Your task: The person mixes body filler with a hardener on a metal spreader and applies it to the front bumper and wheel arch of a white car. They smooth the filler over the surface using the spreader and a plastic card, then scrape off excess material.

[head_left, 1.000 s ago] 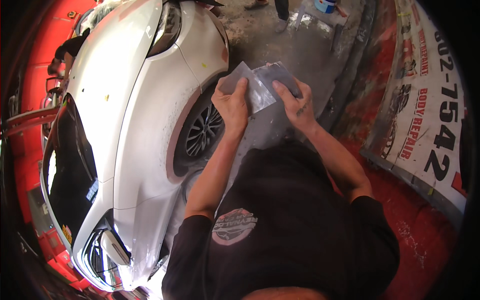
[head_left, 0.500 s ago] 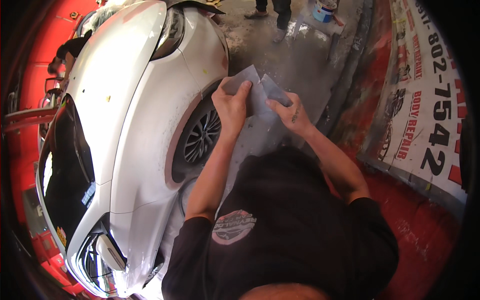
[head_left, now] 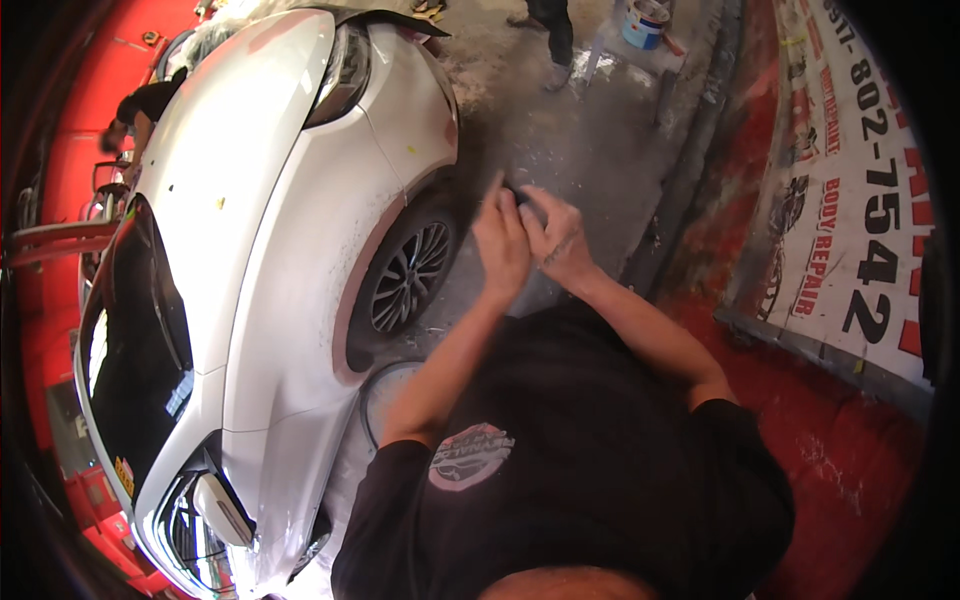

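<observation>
- I had the fingers of the left hand [head_left: 503,240] and right hand [head_left: 560,240] drawn together, bent nearly closed on a dark piece [head_left: 517,195]; knuckles and blur hid most of it.
- That piece sat between the fingertips, above the floor.
- Left of the fingers, I had a white car [head_left: 290,230] filling the space, its wheel [head_left: 410,275] nearest and blocking that side.
- Ahead of them I saw another person's legs [head_left: 560,40]; ahead and right, a blue-and-white bucket [head_left: 643,35].
- Far left, across the car, another person [head_left: 152,98] leaned in.
- Below the fingers lay a stained grey floor [head_left: 610,145].
- Well to their right, I saw a white printed banner [head_left: 835,165] and, nearer my side, a red surface [head_left: 830,450].
</observation>
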Available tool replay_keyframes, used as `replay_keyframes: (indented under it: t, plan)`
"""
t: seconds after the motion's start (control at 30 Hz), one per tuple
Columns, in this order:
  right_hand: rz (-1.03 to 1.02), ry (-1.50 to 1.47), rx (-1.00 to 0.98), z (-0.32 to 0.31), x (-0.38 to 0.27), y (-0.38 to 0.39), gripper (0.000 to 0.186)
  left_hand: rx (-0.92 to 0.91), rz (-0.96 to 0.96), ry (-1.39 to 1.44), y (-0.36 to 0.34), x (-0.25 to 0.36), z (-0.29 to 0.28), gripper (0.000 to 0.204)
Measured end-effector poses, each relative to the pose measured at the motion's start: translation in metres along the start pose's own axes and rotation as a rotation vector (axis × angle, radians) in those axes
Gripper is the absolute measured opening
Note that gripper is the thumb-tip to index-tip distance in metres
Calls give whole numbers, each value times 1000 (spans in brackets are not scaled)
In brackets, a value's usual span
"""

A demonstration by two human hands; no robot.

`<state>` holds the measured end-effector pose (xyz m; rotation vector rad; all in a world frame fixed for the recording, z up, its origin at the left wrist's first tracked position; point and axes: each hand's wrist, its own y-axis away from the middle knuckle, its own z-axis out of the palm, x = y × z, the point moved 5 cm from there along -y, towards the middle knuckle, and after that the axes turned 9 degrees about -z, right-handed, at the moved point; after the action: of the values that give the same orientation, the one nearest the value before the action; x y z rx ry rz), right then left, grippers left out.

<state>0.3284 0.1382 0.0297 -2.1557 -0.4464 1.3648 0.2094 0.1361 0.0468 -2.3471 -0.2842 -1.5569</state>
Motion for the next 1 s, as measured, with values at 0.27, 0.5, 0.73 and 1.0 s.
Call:
replay_keyframes:
  t: [0.27,0.5,0.73,1.0]
  plan:
    - [396,-54,-221,-34,74,-26,37,-163,-89,98,15,-43,-7,34]
    - [532,-1,-109,-10,88,10,40,-367,-325,-20,36,-20,22,39]
    - [311,41,27,-71,101,-14,32,-316,-1020,563,15,-118,9,30]
    - [-518,-25,-313,-21,-23,14,38,-799,-942,890,38,-123,33,35]
